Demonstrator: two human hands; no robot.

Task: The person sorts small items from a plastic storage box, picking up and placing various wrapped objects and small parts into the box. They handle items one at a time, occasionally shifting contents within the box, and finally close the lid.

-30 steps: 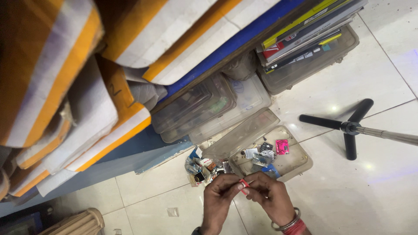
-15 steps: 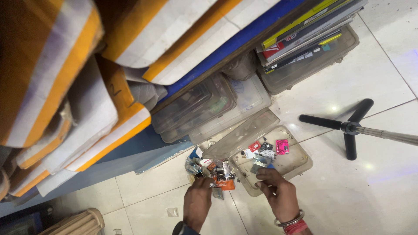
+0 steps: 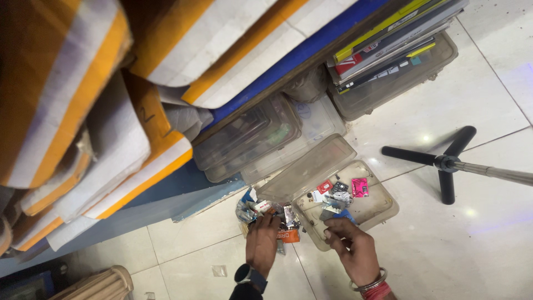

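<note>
Left hand [image 3: 262, 244] lower centre, fingers down on packet pile [image 3: 266, 214]. Right hand [image 3: 351, 247] beside open box [image 3: 377, 208], fingers curled; grip unclear.

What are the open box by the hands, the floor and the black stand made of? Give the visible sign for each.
Open box: seemingly clear plastic, slightly cloudy; its contents and the floor show through the lid.
Floor: likely glazed ceramic tile; glossy, with light glints and grout lines.
Black stand: matte black legs, plastic or metal unclear; its pole looks like shiny metal.
</note>
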